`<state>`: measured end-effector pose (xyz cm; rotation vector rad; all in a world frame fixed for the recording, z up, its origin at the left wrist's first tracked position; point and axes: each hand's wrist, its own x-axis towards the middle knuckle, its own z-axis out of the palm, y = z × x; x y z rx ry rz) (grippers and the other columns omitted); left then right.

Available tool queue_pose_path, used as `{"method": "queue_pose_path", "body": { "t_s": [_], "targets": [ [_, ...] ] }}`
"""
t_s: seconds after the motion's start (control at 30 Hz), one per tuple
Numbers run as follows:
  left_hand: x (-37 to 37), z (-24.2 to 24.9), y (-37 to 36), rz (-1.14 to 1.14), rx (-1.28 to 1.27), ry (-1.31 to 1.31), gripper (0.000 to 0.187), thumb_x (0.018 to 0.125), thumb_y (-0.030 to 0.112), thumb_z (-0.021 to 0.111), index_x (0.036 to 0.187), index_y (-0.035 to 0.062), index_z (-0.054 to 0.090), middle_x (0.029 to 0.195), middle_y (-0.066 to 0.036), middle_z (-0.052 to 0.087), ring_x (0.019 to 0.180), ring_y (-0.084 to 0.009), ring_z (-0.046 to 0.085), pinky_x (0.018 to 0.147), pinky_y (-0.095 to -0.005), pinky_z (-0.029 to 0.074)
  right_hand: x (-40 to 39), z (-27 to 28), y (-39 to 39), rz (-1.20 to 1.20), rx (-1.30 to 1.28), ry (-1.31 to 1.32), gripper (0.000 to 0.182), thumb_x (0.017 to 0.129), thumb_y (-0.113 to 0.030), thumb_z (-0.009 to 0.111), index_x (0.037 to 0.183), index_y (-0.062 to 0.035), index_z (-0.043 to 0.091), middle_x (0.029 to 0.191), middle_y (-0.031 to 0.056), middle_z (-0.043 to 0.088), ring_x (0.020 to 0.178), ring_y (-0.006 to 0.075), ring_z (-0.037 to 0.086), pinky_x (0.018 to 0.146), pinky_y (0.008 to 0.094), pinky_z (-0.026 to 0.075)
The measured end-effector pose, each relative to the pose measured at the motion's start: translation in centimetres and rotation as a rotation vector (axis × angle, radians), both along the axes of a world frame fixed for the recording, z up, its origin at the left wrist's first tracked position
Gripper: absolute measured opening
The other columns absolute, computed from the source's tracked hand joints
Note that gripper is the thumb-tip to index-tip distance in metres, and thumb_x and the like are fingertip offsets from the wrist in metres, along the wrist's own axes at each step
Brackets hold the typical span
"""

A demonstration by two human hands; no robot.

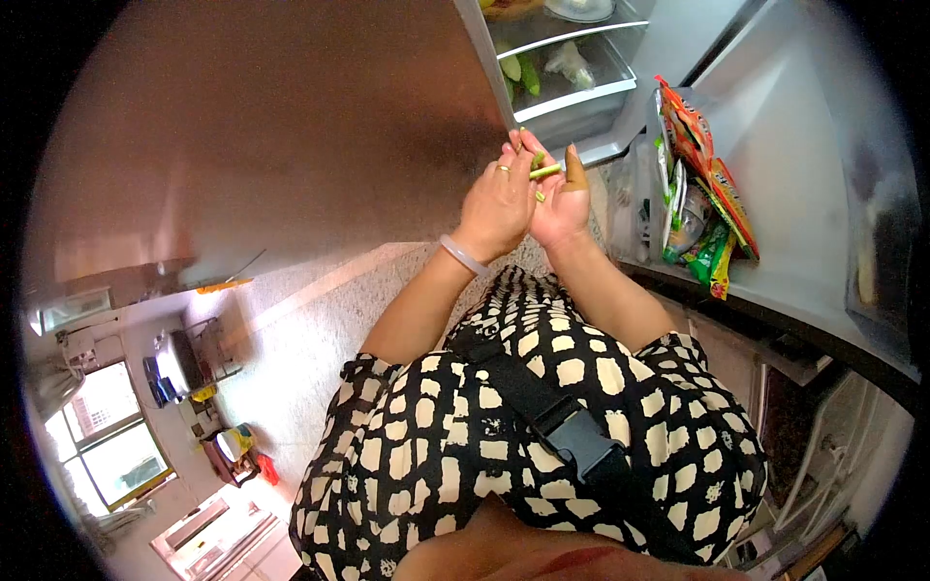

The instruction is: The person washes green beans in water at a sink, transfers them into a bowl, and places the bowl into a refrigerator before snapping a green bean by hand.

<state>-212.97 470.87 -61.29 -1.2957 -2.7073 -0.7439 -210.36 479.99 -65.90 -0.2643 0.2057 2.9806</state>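
In front of the fridge my two hands are brought together around several short green stalk pieces (545, 171). My right hand (565, 215) is turned palm up and cradles them, its thumb raised off to the side. Over that palm lies my left hand (491, 215), with a ring and a pale bangle (463, 256) on it. Its fingers press against the pieces and cover part of them. Some cut ends stick out between the two hands, and one small bit shows near the left fingertips.
Behind my hands stands the fridge, with drawers (572, 95) holding green vegetables and a plastic bag. Its open door (823, 174) on the right carries colourful food packets (699, 145). A large brown door panel (271, 126) fills the upper left. Speckled floor (320, 339) lies below.
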Motion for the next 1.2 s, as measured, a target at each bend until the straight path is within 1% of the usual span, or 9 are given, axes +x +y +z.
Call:
{"method": "queue_pose_path", "body": {
  "t_s": [0.17,0.23,0.33,0.43,0.57,0.73,0.93,1.07,1.2],
  "targets": [
    [-0.9,-1.7,1.8,-0.024,-0.034,0.054,0.030,0.083,0.016,0.051,0.109,0.0013,0.046,0.091,-0.021,0.055,0.081,-0.0361,0.055,0.068,-0.0421,0.046,-0.1,-0.7,1.4,-0.033,0.099,0.045,0.055,0.094,-0.034,0.028,0.133,0.0043,0.026,0.136,0.0151,0.034,0.126,0.0279,0.030,0.107,0.0398,0.022],
    [-1.4,-2.3,2.7,-0.037,0.040,0.095,0.024,0.085,0.015,0.050,0.105,0.0022,0.048,0.093,-0.020,0.055,0.081,-0.0358,0.057,0.066,-0.0416,0.048,-0.4,-1.7,2.5,-0.024,0.059,0.064,0.054,0.092,-0.029,0.038,0.133,0.0043,0.025,0.137,0.0157,0.031,0.128,0.0283,0.028,0.107,0.0405,0.021],
    [-1.5,-1.3,4.7,-0.009,0.104,-0.060,0.021,0.086,0.015,0.049,0.103,0.0032,0.047,0.090,-0.020,0.055,0.083,-0.0365,0.057,0.067,-0.0419,0.047,-0.7,-2.0,4.3,-0.056,0.016,0.066,0.049,0.090,-0.025,0.042,0.127,0.0056,0.034,0.131,0.0174,0.040,0.123,0.0291,0.035,0.106,0.0403,0.024],
    [-3.2,-2.2,7.6,-0.071,0.380,-0.196,0.017,0.089,0.019,0.046,0.099,0.0046,0.046,0.079,-0.014,0.054,0.066,-0.0272,0.057,0.052,-0.0355,0.046,-1.3,-4.2,6.9,-0.077,-0.147,-0.135,0.031,0.089,-0.025,0.044,0.101,0.0018,0.053,0.105,0.0159,0.057,0.099,0.0275,0.053,0.090,0.0393,0.042],
    [-5.8,3.5,12.9,0.144,0.573,-1.460,0.020,0.092,0.026,0.043,0.086,0.0075,0.043,0.071,-0.002,0.047,0.049,-0.0041,0.032,0.039,-0.0163,0.027,-0.4,-5.4,10.7,0.036,-0.142,-0.218,0.029,0.088,-0.029,0.047,0.065,-0.0104,0.048,0.058,0.0017,0.046,0.054,0.0164,0.044,0.050,0.0292,0.039],
    [-13.1,7.2,22.0,0.156,1.116,-1.766,0.016,0.092,0.020,0.041,0.090,0.0042,0.042,0.070,-0.006,0.047,0.049,-0.0087,0.035,0.039,-0.0188,0.027,1.8,-4.2,13.5,0.162,-0.159,-0.115,0.034,0.086,-0.028,0.050,0.057,-0.0122,0.042,0.049,-0.0022,0.032,0.044,0.0104,0.028,0.039,0.0230,0.025],
    [-22.2,15.0,28.8,0.469,1.441,-1.110,0.009,0.088,0.009,0.039,0.083,0.0058,0.044,0.065,-0.009,0.047,0.047,-0.0136,0.039,0.038,-0.0239,0.031,4.0,-3.5,15.2,0.186,-0.306,-0.264,0.034,0.084,-0.026,0.053,0.056,-0.0115,0.041,0.049,-0.0022,0.032,0.045,0.0106,0.030,0.039,0.0232,0.025],
    [-34.6,16.5,29.6,0.375,1.061,-0.883,0.019,0.085,0.020,0.046,0.082,0.0061,0.058,0.064,-0.011,0.057,0.047,-0.0178,0.050,0.043,-0.0313,0.040,5.2,-7.1,17.2,0.273,-0.139,-0.167,0.032,0.084,-0.025,0.055,0.059,-0.0113,0.040,0.051,-0.0025,0.031,0.047,0.0107,0.030,0.043,0.0231,0.026],
    [-39.6,23.2,24.4,0.552,0.511,-0.132,0.019,0.087,0.018,0.042,0.086,0.0060,0.057,0.074,-0.009,0.058,0.059,-0.0203,0.053,0.055,-0.0353,0.043,6.6,-5.4,17.6,0.068,-0.274,-0.117,0.031,0.083,-0.023,0.054,0.059,-0.0107,0.040,0.051,-0.0027,0.030,0.047,0.0116,0.030,0.043,0.0240,0.027]
  ]
}}
